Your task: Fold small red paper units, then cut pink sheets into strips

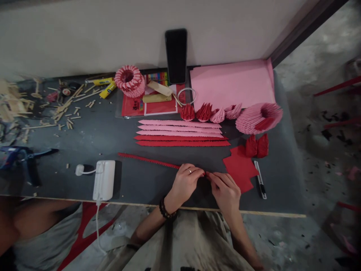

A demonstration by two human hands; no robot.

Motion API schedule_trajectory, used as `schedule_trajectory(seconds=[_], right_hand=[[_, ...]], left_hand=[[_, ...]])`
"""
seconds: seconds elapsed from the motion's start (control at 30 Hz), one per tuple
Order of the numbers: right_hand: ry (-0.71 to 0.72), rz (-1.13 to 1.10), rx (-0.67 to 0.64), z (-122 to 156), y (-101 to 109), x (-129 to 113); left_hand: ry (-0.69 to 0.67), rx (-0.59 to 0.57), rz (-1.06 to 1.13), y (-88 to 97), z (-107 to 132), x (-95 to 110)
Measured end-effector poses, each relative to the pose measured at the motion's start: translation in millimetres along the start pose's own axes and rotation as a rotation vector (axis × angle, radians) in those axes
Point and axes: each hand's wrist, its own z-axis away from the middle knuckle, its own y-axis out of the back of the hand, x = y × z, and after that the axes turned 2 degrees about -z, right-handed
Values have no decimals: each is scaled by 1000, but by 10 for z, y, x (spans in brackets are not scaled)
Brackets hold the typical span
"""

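A long, thin red folded-paper strip [149, 160] slants across the dark table, its right end running in under my fingers. My left hand [185, 181], with a ring and a beaded bracelet, pinches the strip near that end. Close beside it, my right hand [225, 190] is closed with thumb and forefinger together at the strip's tip; the fingers hide the exact grip. Behind the hands lie two red zigzag strips [180, 143] and several pink ones [179, 128], in parallel rows. Red paper squares [239, 169] are spread to the right of my right hand.
A box cutter [260, 180] lies at the right. Pink and red folded-paper pieces [258, 118] stand behind, near pink sheets [231, 84] and a phone [176, 56] leaning on the wall. A white power strip [104, 180], a blue glue gun [22, 158] and wooden sticks occupy the left.
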Motion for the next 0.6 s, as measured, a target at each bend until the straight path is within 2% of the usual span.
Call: schedule_trajectory(seconds=[0.17, 0.27, 0.37, 0.47, 0.6], right_hand=[[39, -36, -39, -111, -33, 6], [-117, -140, 5, -165, -36, -16], [-341, -276, 86, -170, 27, -66], [-411, -369, 63, -138, 127, -117], [-468, -421, 14, -85, 225, -171]], left_hand=[[-13, -30, -43, 4, -7, -27], [-4, -35, -69, 21, -8, -41], [-95, -43, -75, 66, -7, -34], [-184, -38, -94, 108, 2, -30], [-240, 46, -117, 103, 25, -49]])
